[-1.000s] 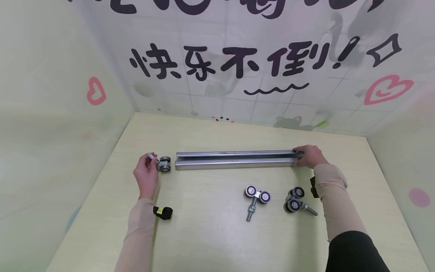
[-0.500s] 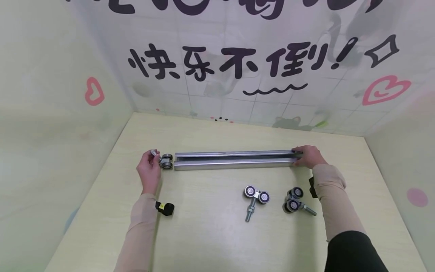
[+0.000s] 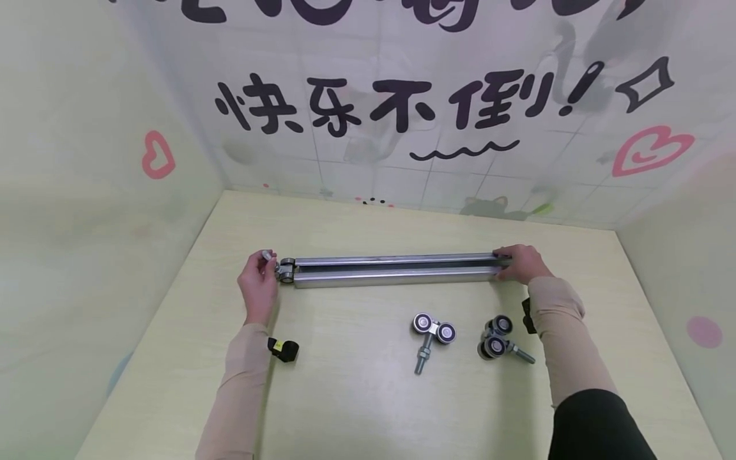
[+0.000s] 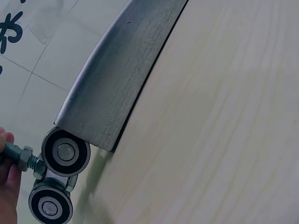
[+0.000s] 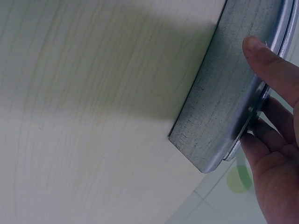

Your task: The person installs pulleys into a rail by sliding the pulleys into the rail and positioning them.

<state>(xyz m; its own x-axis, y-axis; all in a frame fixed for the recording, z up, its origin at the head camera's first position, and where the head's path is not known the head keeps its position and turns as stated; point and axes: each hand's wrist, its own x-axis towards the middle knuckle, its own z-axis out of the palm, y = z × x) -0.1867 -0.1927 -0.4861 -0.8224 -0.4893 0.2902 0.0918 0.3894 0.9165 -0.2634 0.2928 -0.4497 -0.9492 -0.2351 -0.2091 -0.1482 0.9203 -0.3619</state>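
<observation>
A slotted metal rail [image 3: 397,276] lies lengthwise on the table with its open slot facing up. My left hand [image 3: 259,287] pinches the threaded bolt of a roller trolley [image 3: 286,270] at the rail's left end. In the left wrist view, one wheel [image 4: 66,151] of that trolley meets the corner of the rail end [image 4: 100,135], and its other wheels stand outside. My right hand [image 3: 522,264] grips the rail's right end. The right wrist view has the thumb [image 5: 261,56] on the rail's near side wall and the other fingers across the slot.
Two more roller trolleys lie on the table [image 3: 345,383] in front of the rail: one flat [image 3: 432,331], the other [image 3: 498,338] tilted with its bolt pointing right, near the right forearm. Printed walls border the table at the back and both sides.
My left hand has moved right with the roller trolley, closing the gap to the rail's left end. The right hand and the rail have stayed in place.
</observation>
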